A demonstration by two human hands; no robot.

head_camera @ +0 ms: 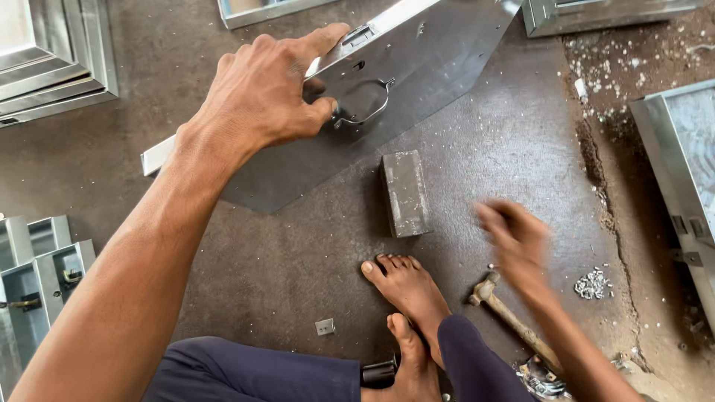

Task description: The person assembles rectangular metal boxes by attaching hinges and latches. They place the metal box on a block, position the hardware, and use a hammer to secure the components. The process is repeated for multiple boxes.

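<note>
Left hand point(261, 97) clenched on the upper edge of the sheet-metal panel point(417, 67), at 11 o'clock from the steel block point(406, 192). Wire handle point(363, 108) already sat on the panel. Right hand point(518, 242) blurred above the hammer point(506, 316); its grip could not be told. Rivets point(592, 284) lay loose at 4 o'clock, so fastening looked unfinished.

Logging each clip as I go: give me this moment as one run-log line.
left hand: grips sheet-metal panel by its wire handle | right hand: blurred, empty, above hammer | metal block: on floor, untouched

Metal workshop floor: sheet-metal boxes point(52, 59), hammer point(510, 316), rivets point(592, 284)
</note>
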